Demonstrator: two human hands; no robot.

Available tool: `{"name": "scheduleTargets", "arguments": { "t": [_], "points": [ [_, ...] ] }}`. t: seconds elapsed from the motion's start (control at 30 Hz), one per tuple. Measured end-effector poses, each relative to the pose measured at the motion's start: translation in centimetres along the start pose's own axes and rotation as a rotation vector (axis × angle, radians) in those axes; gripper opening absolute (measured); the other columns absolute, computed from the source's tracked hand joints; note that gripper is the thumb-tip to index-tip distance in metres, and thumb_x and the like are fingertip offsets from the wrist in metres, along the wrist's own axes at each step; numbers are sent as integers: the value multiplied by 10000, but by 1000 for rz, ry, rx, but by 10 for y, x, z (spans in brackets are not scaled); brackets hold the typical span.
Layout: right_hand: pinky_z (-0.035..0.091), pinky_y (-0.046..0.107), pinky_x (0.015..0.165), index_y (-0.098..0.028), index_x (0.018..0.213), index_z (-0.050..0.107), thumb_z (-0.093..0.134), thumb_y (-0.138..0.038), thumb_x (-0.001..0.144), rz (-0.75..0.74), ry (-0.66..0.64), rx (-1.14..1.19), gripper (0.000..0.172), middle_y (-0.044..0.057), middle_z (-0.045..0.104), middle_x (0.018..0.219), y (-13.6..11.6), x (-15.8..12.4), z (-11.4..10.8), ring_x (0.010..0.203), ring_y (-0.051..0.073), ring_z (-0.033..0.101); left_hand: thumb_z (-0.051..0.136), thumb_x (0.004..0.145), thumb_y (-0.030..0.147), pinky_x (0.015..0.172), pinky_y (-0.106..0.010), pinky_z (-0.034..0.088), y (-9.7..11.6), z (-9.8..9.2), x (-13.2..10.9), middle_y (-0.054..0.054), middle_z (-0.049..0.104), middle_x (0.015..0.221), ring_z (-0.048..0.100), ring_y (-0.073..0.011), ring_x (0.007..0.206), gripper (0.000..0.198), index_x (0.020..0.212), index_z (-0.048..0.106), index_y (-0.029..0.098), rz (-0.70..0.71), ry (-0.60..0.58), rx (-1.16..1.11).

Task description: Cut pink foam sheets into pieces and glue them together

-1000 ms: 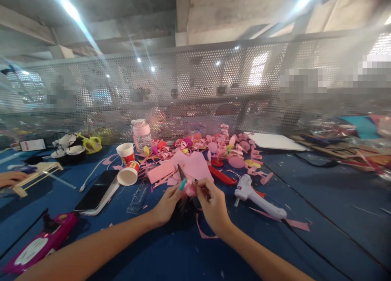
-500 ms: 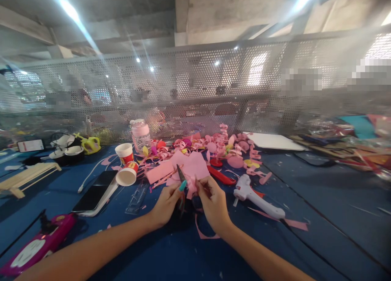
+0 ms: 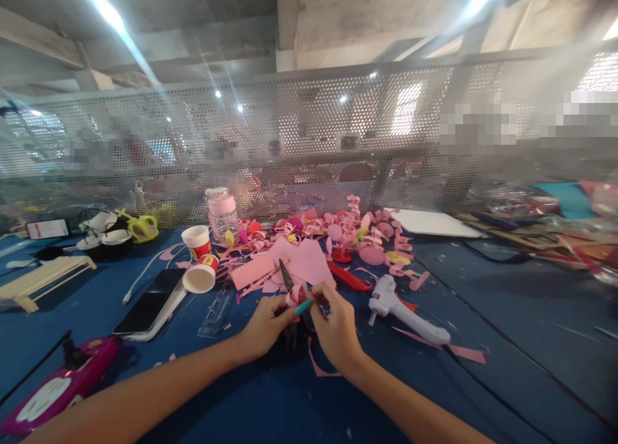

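Observation:
Between my fingertips is a small pink paper strip (image 3: pixel 295 295), bent into a curl. My left hand (image 3: pixel 265 323) pinches it from the left, thumb on top. My right hand (image 3: pixel 335 325) is closed, its thumb and forefinger at the strip's right end. The blade of a pair of scissors (image 3: pixel 286 275) points away from me just beyond the fingers; its handles are hidden below the hands. Flat pink paper pieces (image 3: pixel 311 260) lie beyond the blade. A curved pink paper offcut (image 3: pixel 316 360) rests on the blue table under my right wrist.
A white glue gun (image 3: pixel 408 315) and a red-handled tool (image 3: pixel 350 277) lie to the right. Pink paper curls and discs (image 3: pixel 338 231) are heaped behind. Leftward are paper cups (image 3: pixel 199 275), a phone (image 3: pixel 154 302), a clear ruler (image 3: pixel 215 312) and a magenta device (image 3: pixel 62 383).
The paper strip has gone from hanging fairly flat to a rolled curl. My left thumb has shifted right and slightly down, closer to my right fingers. The scissors stay in place.

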State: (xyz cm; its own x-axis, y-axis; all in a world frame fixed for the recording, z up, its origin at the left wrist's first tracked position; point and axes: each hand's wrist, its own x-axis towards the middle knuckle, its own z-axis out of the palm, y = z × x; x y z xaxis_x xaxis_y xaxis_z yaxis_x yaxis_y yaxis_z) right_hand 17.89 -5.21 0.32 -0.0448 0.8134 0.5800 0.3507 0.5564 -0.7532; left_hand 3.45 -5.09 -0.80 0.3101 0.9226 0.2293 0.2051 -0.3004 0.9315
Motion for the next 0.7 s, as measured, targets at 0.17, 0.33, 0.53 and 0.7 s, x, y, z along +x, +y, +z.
{"name": "scheduleTargets", "arguments": {
  "t": [0.17,0.33,0.53,0.7],
  "points": [
    [369,228,541,-198,635,465,475,-276,808,70,-11,141,190,-29,484,574,-3,5,-1,539,111,467,502,769,522,500,-202,322,-3,-1,-1,29,478,537,417,-91,511,415,630,545,133,7,-14,-33],
    [375,228,553,-194,648,487,517,-365,791,190,-23,366,225,-34,474,589,-4,11,-2,560,107,455,498,790,479,528,-209,319,3,-3,-2,23,458,572,398,-94,540,378,633,531,136,61,-17,-66],
    [422,262,584,-200,637,468,595,-481,701,377,-30,604,315,-21,520,600,0,16,-3,569,125,502,535,780,443,596,-226,352,10,-5,-2,-3,473,616,440,-116,613,391,534,512,141,185,-7,7],
    [366,225,523,-186,586,480,608,-473,695,369,-52,575,332,-44,440,538,-5,15,-5,513,92,412,579,761,405,527,-242,423,9,-2,-3,3,530,658,525,-104,513,305,617,485,153,82,-48,-232]
  ]
}}
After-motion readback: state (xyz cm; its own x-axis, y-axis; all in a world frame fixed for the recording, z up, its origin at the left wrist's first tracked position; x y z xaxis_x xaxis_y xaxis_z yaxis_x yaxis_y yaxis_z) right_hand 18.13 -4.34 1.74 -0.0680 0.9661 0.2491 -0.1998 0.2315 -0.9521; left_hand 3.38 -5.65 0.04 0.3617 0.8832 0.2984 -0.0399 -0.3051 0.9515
